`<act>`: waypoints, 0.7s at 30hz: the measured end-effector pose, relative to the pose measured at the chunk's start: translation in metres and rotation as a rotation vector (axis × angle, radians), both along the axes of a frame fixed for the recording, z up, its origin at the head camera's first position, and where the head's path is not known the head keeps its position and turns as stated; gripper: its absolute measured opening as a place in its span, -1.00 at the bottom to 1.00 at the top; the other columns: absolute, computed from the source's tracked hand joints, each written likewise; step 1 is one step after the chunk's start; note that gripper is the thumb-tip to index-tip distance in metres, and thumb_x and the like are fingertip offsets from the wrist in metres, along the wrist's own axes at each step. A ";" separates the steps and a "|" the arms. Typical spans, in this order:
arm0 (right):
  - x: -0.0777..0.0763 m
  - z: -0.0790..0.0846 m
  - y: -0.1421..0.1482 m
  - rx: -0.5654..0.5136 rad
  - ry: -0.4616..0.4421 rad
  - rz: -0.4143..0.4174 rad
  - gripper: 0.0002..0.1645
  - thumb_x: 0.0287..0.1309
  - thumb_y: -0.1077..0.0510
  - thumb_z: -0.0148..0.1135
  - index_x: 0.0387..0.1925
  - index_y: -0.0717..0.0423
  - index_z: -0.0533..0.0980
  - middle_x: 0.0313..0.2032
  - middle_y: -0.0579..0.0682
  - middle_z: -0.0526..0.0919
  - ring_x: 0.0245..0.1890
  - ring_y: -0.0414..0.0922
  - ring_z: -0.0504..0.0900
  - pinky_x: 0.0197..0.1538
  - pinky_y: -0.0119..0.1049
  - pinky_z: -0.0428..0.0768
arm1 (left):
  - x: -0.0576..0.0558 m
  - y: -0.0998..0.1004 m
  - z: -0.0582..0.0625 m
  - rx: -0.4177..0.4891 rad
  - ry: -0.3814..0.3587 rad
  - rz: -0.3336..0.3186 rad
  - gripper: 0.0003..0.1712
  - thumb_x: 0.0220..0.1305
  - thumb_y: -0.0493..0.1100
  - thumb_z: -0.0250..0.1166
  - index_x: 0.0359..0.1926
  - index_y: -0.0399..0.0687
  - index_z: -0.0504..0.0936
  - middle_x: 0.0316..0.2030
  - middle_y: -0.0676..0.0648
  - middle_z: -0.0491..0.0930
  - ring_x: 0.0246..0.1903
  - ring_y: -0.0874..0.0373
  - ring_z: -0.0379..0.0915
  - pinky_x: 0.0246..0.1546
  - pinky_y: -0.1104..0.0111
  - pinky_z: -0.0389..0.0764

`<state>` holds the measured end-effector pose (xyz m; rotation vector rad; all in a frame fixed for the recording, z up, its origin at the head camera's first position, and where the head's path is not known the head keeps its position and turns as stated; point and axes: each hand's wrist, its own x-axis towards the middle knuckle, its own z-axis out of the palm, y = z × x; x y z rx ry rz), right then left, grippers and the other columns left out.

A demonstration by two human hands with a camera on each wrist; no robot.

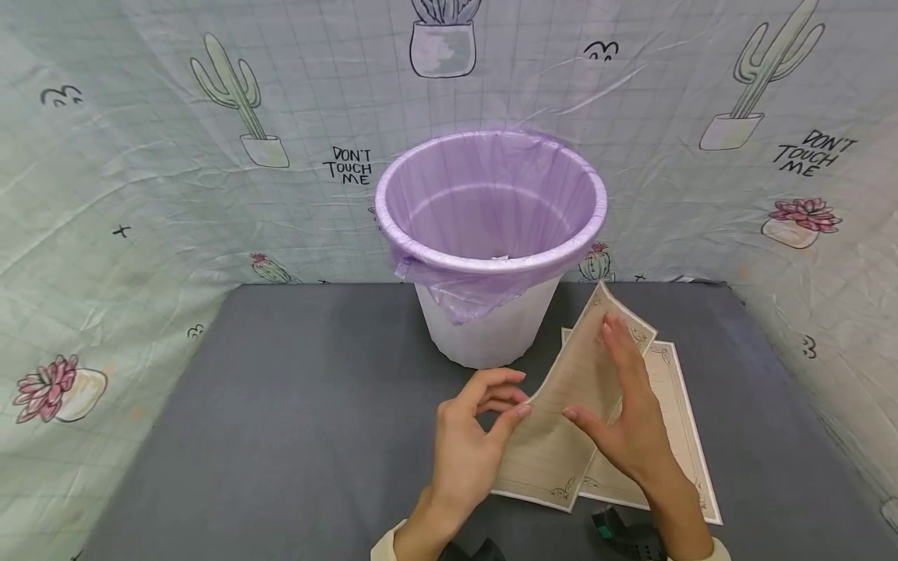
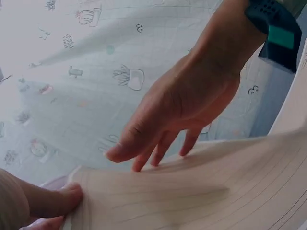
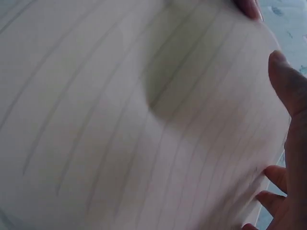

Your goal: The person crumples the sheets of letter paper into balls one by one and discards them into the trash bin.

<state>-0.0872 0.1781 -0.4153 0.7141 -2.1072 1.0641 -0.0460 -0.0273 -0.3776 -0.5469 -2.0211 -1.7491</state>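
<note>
A beige lined sheet of paper [image 1: 554, 436] with ornate printed corners is lifted and bent above the table. My left hand [image 1: 463, 456] pinches its left edge between thumb and fingers; in the left wrist view that thumb [image 2: 53, 200] lies on the margin. Over the sheet's right part is my right hand [image 1: 634, 421], fingers extended and thumb spread apart. In the right wrist view its fingertips [image 3: 274, 201] are at the paper's edge, with the thumb [image 3: 287, 84] away from them. Partly covered underneath, a similar beige sheet [image 1: 680, 413] lies on the table.
Behind the paper stands a white bin [image 1: 463, 327] lined with a purple bag [image 1: 491, 265] folded over its rim. The dark grey table [image 1: 302, 436] extends to both sides. A cactus-printed cloth [image 1: 337, 86] hangs around the back and sides.
</note>
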 end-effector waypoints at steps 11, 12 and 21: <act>0.005 -0.001 0.020 -0.122 -0.266 -0.212 0.11 -0.13 0.26 0.48 0.45 -0.02 0.12 0.47 0.00 -0.10 0.44 0.07 -0.13 0.33 0.23 -0.09 | -0.002 -0.016 0.008 0.053 -0.098 0.075 -0.64 0.12 -0.36 0.39 -0.05 -0.04 0.60 -0.37 -0.06 0.65 -0.46 0.16 0.61 -0.30 0.31 0.60; 0.005 -0.001 0.021 -0.122 -0.270 -0.207 0.11 -0.16 0.31 0.48 0.44 -0.01 0.14 0.47 0.00 -0.11 0.43 0.08 -0.12 0.33 0.22 -0.07 | -0.003 -0.017 0.008 0.064 -0.099 0.065 -0.65 0.12 -0.36 0.39 -0.05 -0.06 0.60 -0.36 -0.09 0.65 -0.45 0.14 0.62 -0.30 0.31 0.60; 0.009 0.007 0.019 -0.101 -0.299 0.044 0.08 -0.03 0.20 0.46 0.46 0.11 0.07 0.42 0.10 0.12 0.41 -0.04 0.07 0.31 -0.46 0.14 | -0.005 -0.020 0.009 0.111 -0.060 -0.023 -0.65 0.14 -0.36 0.37 -0.03 -0.12 0.58 -0.34 -0.11 0.64 -0.43 0.10 0.61 -0.30 0.31 0.62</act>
